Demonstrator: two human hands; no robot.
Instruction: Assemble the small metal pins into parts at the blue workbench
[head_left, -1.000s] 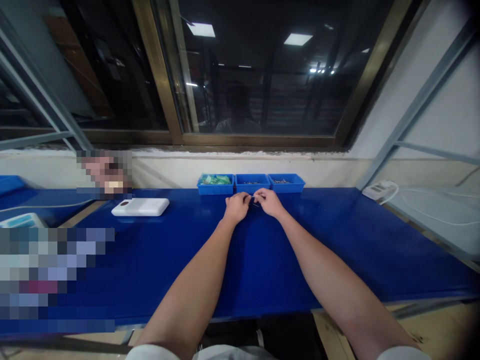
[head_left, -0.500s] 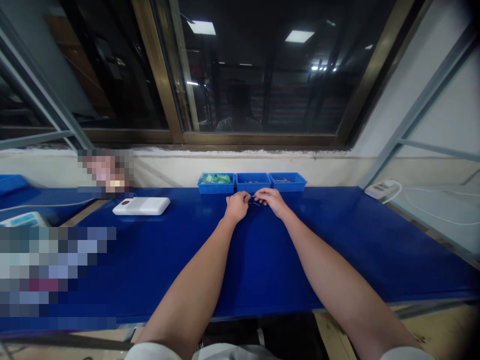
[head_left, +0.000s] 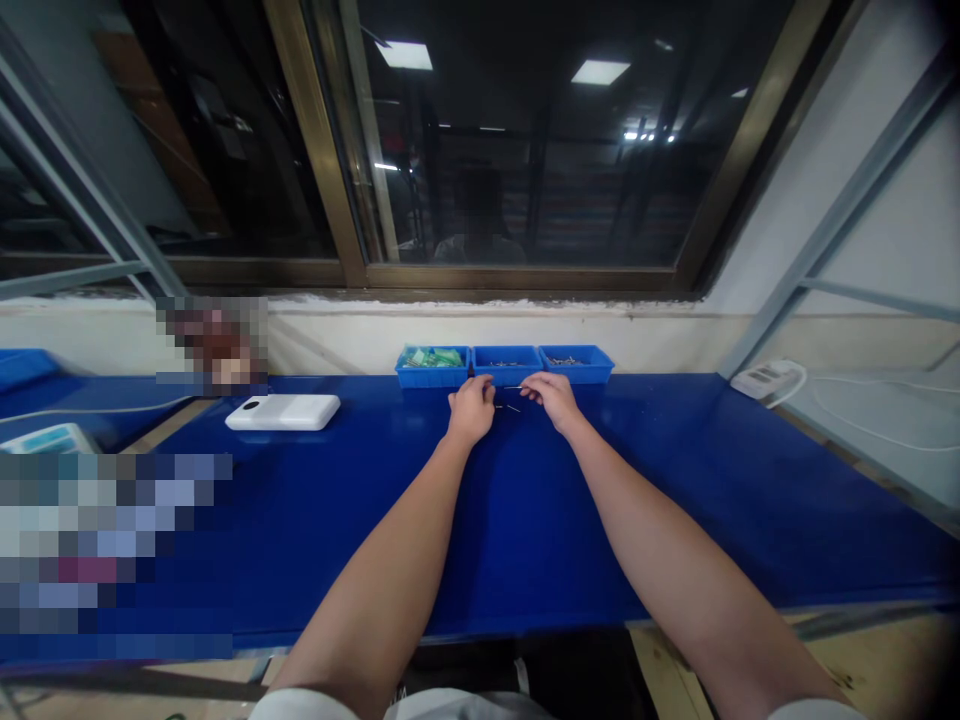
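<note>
My right hand [head_left: 553,398] pinches a thin metal pin [head_left: 514,387], which points left toward my other hand. A small gap separates the two hands. The fingers of my left hand [head_left: 472,412] are curled and closed; what they hold, if anything, is hidden. Between the hands, a short thin metal piece [head_left: 514,407] lies on the blue tabletop [head_left: 525,500]. Just beyond stand three blue bins in a row. Green packets fill the left bin [head_left: 433,377], while small metal parts lie in the middle bin [head_left: 506,355] and the right bin [head_left: 592,372].
A white power bank [head_left: 289,412] lies on the left of the table. At the right edge sits a white power strip [head_left: 766,379] with a cable. Metal frame posts [head_left: 832,215] rise at both sides. Behind the bins are a low wall and a window [head_left: 525,180]. Parts at the left are pixelated.
My right hand has shifted slightly right with the pin, widening the gap between the hands. My left hand has barely moved, its fingers turned a little farther forward.
</note>
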